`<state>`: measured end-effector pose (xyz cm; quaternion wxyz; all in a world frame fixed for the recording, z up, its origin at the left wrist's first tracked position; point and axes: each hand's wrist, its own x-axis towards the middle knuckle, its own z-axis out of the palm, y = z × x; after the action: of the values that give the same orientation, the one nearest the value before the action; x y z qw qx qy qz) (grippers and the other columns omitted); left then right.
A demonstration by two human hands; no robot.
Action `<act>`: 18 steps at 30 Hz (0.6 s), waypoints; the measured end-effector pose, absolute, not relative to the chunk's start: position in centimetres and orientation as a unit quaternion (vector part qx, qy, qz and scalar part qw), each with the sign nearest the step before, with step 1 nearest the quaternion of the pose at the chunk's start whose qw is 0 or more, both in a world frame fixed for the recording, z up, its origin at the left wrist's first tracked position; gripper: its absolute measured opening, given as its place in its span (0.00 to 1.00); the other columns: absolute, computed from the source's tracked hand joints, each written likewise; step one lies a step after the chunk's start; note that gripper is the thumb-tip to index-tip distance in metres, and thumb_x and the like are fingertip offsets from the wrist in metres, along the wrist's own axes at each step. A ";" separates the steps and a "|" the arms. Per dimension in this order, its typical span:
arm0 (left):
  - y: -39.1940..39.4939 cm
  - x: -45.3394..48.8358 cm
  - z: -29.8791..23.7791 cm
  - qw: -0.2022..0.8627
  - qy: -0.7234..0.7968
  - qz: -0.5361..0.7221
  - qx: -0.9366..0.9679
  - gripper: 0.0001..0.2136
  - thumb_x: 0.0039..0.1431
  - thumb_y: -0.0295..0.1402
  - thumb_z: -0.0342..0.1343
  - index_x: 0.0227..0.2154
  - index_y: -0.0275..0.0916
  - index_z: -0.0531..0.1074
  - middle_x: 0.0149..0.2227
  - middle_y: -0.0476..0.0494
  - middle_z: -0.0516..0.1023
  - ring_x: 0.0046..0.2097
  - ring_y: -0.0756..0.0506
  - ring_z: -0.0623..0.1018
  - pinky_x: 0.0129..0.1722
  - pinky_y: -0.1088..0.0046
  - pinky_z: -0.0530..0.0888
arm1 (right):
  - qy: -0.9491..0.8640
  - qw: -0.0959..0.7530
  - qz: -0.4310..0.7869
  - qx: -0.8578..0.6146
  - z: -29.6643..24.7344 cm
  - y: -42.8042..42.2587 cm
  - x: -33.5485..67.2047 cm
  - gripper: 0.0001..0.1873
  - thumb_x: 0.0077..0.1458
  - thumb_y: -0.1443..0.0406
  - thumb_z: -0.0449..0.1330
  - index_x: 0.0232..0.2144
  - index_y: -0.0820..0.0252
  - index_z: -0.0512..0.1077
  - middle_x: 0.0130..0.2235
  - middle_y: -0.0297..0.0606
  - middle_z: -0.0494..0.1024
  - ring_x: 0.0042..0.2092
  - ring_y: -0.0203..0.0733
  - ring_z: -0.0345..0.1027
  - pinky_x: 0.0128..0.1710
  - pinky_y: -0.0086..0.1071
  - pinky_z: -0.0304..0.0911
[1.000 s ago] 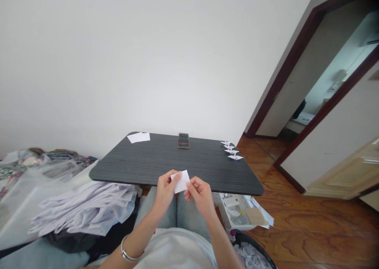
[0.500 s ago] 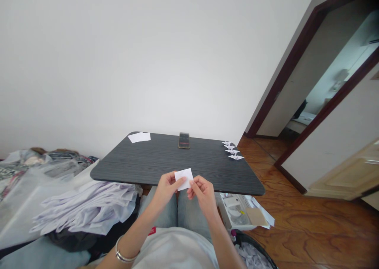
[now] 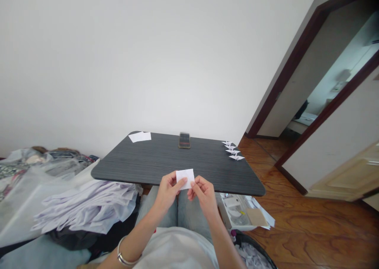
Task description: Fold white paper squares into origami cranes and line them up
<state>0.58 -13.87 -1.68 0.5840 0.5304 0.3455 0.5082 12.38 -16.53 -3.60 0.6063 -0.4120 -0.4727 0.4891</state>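
A small white piece of paper [image 3: 185,177], nearly square, is held up over the near edge of the dark table [image 3: 160,158]. My left hand [image 3: 169,188] pinches its left side, thumb lying across the front. At the lower right corner, my right hand [image 3: 201,190] grips the paper between thumb and fingertips. The fingers behind the sheet are hidden. Several folded white paper cranes [image 3: 236,157] stand in a row along the table's right side. Flat white paper sheets [image 3: 139,136] lie at the far left corner.
A phone [image 3: 184,140] rests at the table's back, by the wall. Left of the table, white cloth [image 3: 89,205] and bagged items are piled. Below its right end sit a box [image 3: 237,211] of small items and a bin [image 3: 254,257] with paper scraps.
The paper has turned slightly, so its top edge is now more level. Both hands keep their hold and have barely moved. The view has shifted a little.
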 end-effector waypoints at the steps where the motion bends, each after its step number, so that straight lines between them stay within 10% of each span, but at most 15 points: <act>1: -13.9 0.6 -1.6 0.584 0.343 0.507 0.533 0.11 0.43 0.37 0.59 0.23 0.32 0.71 0.18 0.52 0.67 0.19 0.55 0.61 0.17 0.81 0.54 | -0.472 0.608 0.489 -0.410 -3.6 -16.5 12.4 0.15 0.48 0.56 0.58 0.19 0.61 0.63 0.16 0.30 0.70 0.16 0.30 0.60 0.17 0.24 0.59; 18: -13.6 0.2 -2.0 0.577 0.334 0.434 0.606 0.11 0.47 0.38 0.56 0.25 0.32 0.73 0.16 0.52 0.66 0.16 0.56 0.58 0.14 0.81 0.54 | -0.517 0.604 0.432 -0.426 -3.6 -16.2 13.0 0.14 0.50 0.57 0.55 0.19 0.59 0.61 0.16 0.24 0.56 0.17 0.28 0.46 0.15 0.23 0.42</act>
<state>0.25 -13.63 -1.98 0.5773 0.6057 0.3336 0.4343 12.99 -16.19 -3.61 0.6041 -0.4257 -0.5173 0.4316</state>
